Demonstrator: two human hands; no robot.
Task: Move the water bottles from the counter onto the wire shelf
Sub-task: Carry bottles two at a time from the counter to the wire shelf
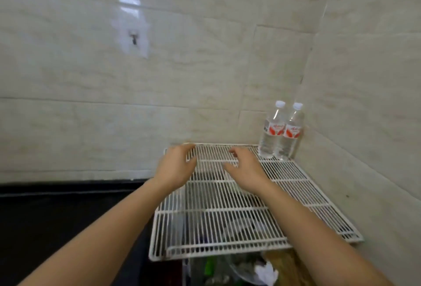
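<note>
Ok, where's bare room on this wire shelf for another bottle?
Bare: near half of the wire shelf, to its front edge, and the strip by the right wall before the bottles. Crowded: far right corner; left hand and right hand hover farther left.

head view looks down, close over wire shelf (227, 217) in tiled corner.

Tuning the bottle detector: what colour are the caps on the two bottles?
White caps on both water bottles, standing on the wire shelf in the corner. Head view, the only one.
</note>
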